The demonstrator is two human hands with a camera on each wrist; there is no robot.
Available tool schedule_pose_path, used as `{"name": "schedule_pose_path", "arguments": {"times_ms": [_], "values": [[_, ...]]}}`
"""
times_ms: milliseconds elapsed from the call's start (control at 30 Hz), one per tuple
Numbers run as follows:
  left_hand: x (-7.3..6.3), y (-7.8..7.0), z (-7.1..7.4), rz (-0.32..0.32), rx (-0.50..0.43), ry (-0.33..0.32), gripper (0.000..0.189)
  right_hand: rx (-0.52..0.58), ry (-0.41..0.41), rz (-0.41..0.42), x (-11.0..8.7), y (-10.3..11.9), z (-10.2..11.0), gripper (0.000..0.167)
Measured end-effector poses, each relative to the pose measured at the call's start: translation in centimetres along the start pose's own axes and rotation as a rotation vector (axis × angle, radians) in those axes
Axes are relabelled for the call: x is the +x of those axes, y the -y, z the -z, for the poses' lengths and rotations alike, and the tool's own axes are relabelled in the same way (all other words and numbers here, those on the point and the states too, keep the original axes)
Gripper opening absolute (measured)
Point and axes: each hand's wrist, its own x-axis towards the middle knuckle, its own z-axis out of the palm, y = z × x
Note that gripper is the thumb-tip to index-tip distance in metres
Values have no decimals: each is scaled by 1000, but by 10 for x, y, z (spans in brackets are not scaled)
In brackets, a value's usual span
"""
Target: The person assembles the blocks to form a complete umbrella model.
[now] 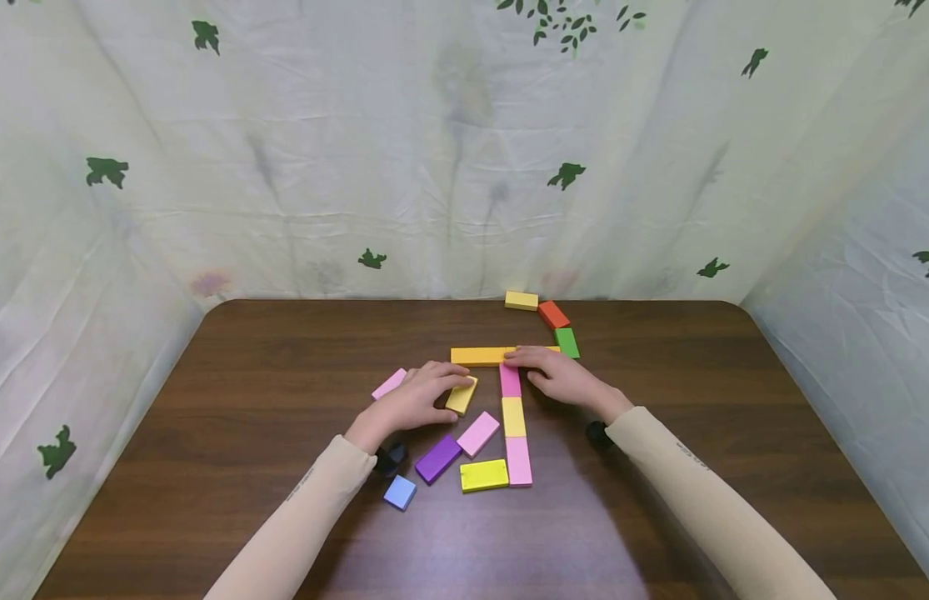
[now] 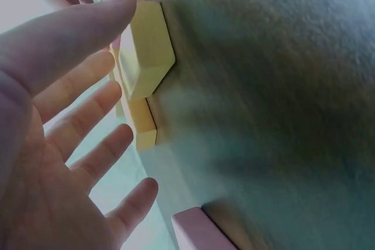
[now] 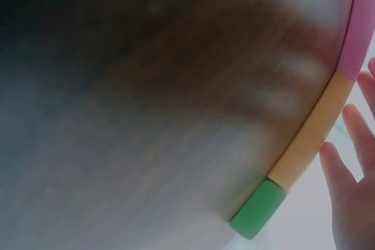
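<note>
My left hand hovers beside a pale yellow block, thumb and forefinger near its two ends. In the left wrist view the fingers are spread and the thumb overlaps this block; contact is hard to tell. My right hand rests its fingertips over the orange bar, where a column headed by a dark pink block meets it. Below that block run a yellow block and a light pink block. In the right wrist view, straight fingers touch the orange row.
A green block, a red block and a cream block stretch toward the back edge. Around the left hand lie pink, purple, light pink and blue blocks. A bright yellow block lies beside the column's foot.
</note>
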Motion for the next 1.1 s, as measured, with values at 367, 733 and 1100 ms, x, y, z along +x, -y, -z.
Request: {"name": "schedule_pose_path", "arguments": {"times_ms": [367, 733, 1100], "values": [[6, -2, -5, -6, 10, -25, 51, -38, 28, -29, 0, 3, 1, 40], [11, -1, -7, -13, -5, -34, 38, -42, 22, -32, 1, 1, 1, 38], [15, -2, 2, -16, -60, -93, 20, -29, 25, -58, 1, -2, 0, 39]]}}
